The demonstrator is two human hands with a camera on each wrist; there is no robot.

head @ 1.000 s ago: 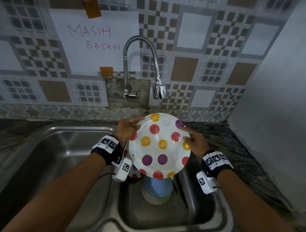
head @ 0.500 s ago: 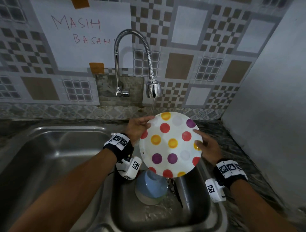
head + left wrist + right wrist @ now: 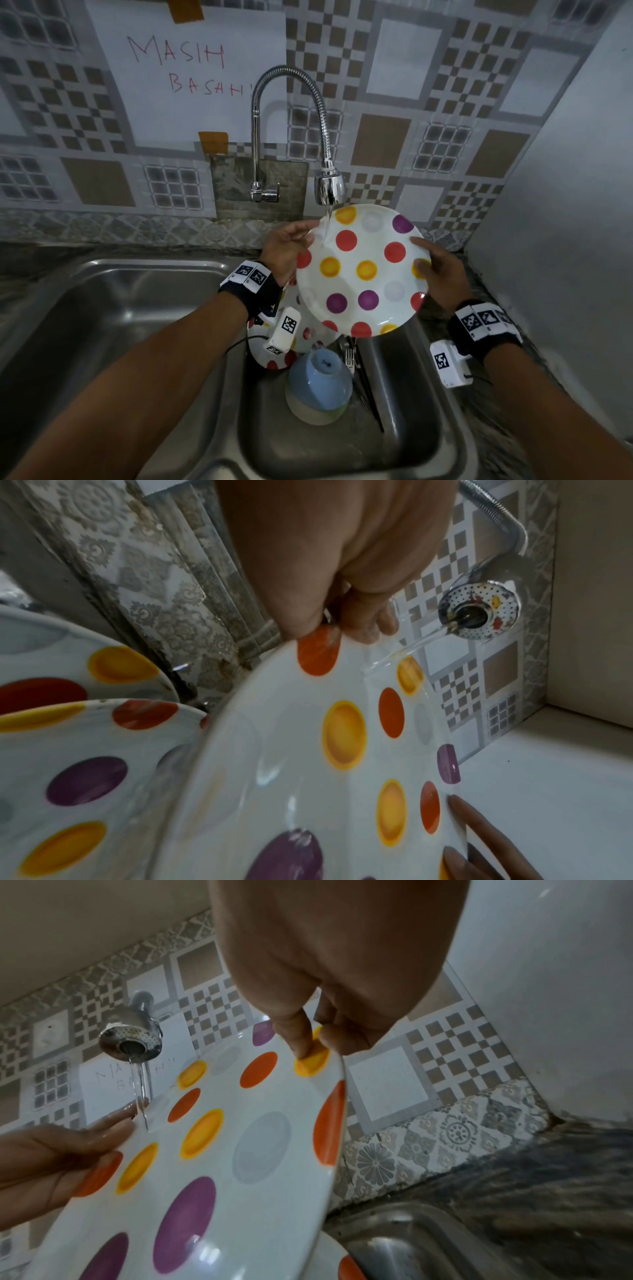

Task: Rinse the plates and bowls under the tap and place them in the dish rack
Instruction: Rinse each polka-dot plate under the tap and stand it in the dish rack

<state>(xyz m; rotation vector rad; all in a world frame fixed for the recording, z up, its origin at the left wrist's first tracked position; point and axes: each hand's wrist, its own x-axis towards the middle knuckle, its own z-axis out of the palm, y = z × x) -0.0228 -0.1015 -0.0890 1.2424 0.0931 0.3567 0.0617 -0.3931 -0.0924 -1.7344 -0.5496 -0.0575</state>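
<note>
I hold a white plate with coloured dots (image 3: 363,270) tilted under the chrome tap (image 3: 329,186). A thin stream of water lands on the plate's upper left face, close to my left thumb. My left hand (image 3: 291,243) grips the left rim, thumb on the face and fingers behind. My right hand (image 3: 438,270) grips the right rim, its thumb pressed on a yellow dot (image 3: 310,1061). In the left wrist view the plate (image 3: 342,750) fills the frame below the tap head (image 3: 479,612). The right wrist view shows the plate (image 3: 222,1150) and the tap head (image 3: 131,1039).
Below the held plate, more dotted plates (image 3: 298,339) lean in the sink basin (image 3: 404,394). An upturned blue bowl (image 3: 318,387) and some cutlery (image 3: 349,356) lie there too. A steel drainboard (image 3: 120,308) lies to the left. A white wall (image 3: 565,240) stands close on the right.
Both hands have carried the plate up and slightly right, closer to the spout. The water now runs onto its face instead of past its top edge.
</note>
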